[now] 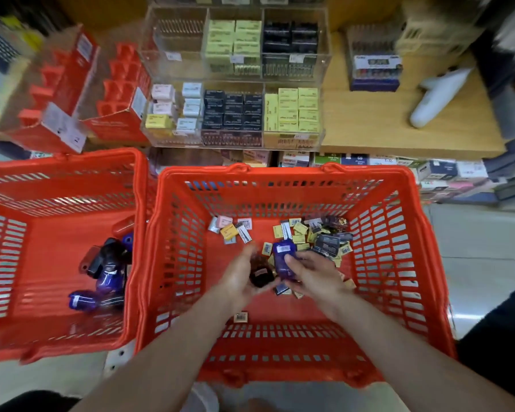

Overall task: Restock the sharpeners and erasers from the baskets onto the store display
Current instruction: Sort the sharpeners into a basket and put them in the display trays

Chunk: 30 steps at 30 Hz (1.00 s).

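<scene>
Both my hands are inside the right red basket [173,263]. My left hand [238,278] holds a dark red sharpener [260,275] in its curled palm. My right hand [312,275] grips a blue sharpener [283,257] between fingers and thumb. Several small erasers [318,233] in yellow, black and pink wrappers lie on the basket floor beyond my hands. The left red basket [42,233] holds several blue and dark sharpeners [107,275]. A clear acrylic display [232,114] on the shelf holds stacked eraser boxes.
Two red cardboard sharpener trays [72,93] stand left of the acrylic display. A white handheld device [437,99] lies on the wooden shelf [369,123] at right. Boxed goods [354,160] line the lower shelf behind the baskets.
</scene>
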Each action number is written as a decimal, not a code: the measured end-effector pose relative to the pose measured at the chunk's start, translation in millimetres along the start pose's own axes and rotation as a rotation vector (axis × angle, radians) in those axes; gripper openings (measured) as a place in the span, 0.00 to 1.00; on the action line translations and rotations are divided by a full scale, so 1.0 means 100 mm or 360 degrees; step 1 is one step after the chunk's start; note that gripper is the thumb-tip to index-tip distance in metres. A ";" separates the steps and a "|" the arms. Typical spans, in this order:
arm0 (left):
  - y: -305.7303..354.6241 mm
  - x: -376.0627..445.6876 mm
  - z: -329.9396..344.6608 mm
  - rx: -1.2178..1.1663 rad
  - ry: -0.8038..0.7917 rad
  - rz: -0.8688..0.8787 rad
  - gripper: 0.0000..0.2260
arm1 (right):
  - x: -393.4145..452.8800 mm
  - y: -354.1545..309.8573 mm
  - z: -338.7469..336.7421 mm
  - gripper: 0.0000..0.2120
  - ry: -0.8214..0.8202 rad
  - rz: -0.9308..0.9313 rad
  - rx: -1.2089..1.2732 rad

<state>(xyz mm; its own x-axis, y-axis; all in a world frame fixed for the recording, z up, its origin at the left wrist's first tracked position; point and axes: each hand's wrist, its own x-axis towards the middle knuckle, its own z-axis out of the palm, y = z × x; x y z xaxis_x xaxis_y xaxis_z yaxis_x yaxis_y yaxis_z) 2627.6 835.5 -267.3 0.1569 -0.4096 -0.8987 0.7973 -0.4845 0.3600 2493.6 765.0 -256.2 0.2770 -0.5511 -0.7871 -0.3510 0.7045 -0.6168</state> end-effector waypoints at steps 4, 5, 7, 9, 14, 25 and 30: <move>0.11 -0.29 0.02 0.0063 -0.0213 0.0226 0.20 | -0.26 -0.16 0.30 0.15 0.0044 -0.0243 -0.0087; 0.18 -0.40 0.00 0.0076 -0.0235 0.0301 0.18 | -0.34 -0.23 0.39 0.14 0.0029 -0.0300 -0.0116; 0.38 -0.63 -0.10 0.0121 -0.0300 0.0462 0.09 | -0.50 -0.39 0.60 0.11 -0.0021 -0.0445 -0.0126; 0.64 -0.87 -0.28 0.0155 -0.0344 0.0604 0.05 | -0.65 -0.57 0.89 0.07 -0.0101 -0.0604 -0.0173; 1.36 -1.50 -1.11 0.0228 -0.0189 0.0880 0.04 | -0.90 -0.97 1.85 0.11 -0.0494 -0.0740 -0.0275; 1.42 -0.73 -3.02 0.1039 0.0587 0.0104 0.18 | -0.64 -0.70 2.91 0.10 -0.0588 -0.0626 -0.0769; 1.20 -0.19 -2.82 0.1491 0.0419 0.0153 0.28 | -0.42 -0.78 3.04 0.13 -0.0557 -0.0445 -0.0830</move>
<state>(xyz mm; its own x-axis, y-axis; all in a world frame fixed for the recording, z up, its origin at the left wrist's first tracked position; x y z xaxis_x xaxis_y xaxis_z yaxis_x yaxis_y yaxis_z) 2884.6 1002.8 -277.1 0.4130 -0.3490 -0.8412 0.0061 -0.9226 0.3858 2781.0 869.3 -174.7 0.6619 -0.4419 -0.6055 -0.5846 0.2013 -0.7859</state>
